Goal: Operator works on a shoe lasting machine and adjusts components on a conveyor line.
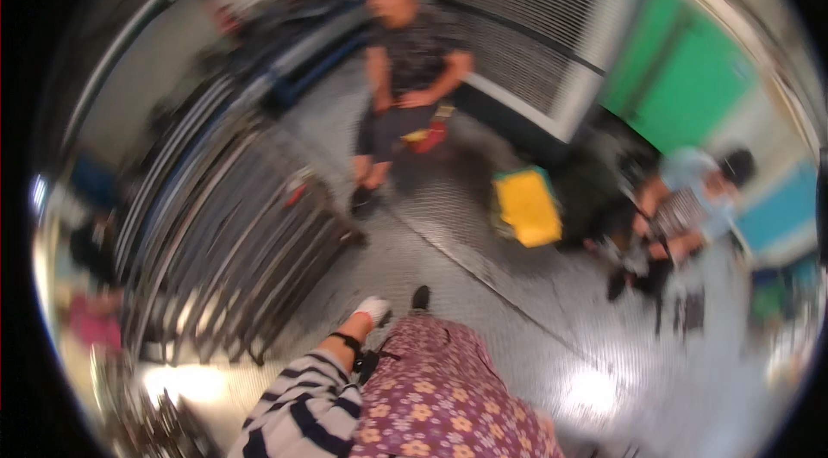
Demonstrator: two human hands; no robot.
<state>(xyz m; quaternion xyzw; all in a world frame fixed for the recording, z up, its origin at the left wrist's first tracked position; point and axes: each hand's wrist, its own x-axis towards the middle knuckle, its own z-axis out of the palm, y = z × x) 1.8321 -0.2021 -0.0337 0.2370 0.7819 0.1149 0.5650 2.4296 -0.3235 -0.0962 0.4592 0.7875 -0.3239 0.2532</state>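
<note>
My left arm in a black-and-white striped sleeve (302, 402) reaches forward from the lower edge, with a black band (348, 341) round the wrist. At its end my left hand (373, 310) appears white, as if gloved; its fingers are too blurred to make out. I see nothing in it. A small black object with a strap (368, 363) sits beside the wrist, against my purple flowered apron (440, 389). Just beyond the apron's far edge shows a dark shoe (421, 297). My right hand is not in view.
A rack of long metal bars (233, 242) stands to the left. Ahead, a person (410, 70) sits near a large louvred unit (526, 27). A yellow-topped stack (530, 208) stands right of centre. Another person (690, 199) bends over work at the right, near a green panel (690, 70).
</note>
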